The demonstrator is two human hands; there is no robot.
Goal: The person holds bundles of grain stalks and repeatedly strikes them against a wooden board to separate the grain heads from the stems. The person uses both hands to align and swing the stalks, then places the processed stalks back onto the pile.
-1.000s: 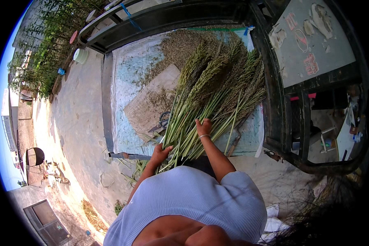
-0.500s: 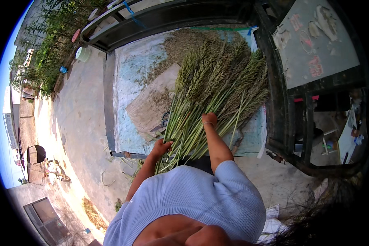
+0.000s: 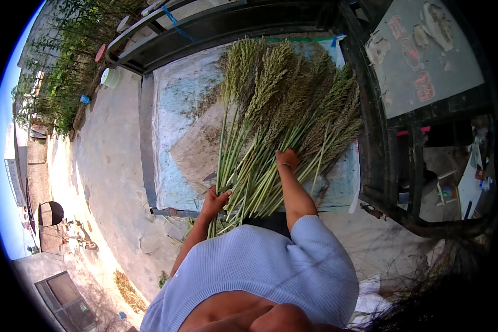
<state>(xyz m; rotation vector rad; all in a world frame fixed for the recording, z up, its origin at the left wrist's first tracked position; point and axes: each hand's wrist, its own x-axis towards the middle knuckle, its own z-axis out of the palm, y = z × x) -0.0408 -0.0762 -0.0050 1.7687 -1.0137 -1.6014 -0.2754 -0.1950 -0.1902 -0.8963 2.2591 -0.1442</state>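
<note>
My left hand (image 3: 214,200) is clamped around the cut ends of one big bundle of green stalks (image 3: 271,133); my right hand (image 3: 286,159) presses into its middle, fingers buried among the stems. The bundle fans out over one pale blue sheet (image 3: 174,110), with one white bucket (image 3: 110,77) well apart.

A big sheaf (image 3: 282,127) of green stalks with grainy seed heads lies fanned over a pale blue sheet (image 3: 174,138), heads pointing away from the person. The left hand (image 3: 214,202) is closed on the cut ends at the sheaf's near edge, while the right hand (image 3: 286,159) (a thin band at its wrist) presses down among the stalks further up. Beside the sheet runs bare concrete ground (image 3: 108,166), with a white bucket (image 3: 110,77) near green bushes (image 3: 66,72).
</note>
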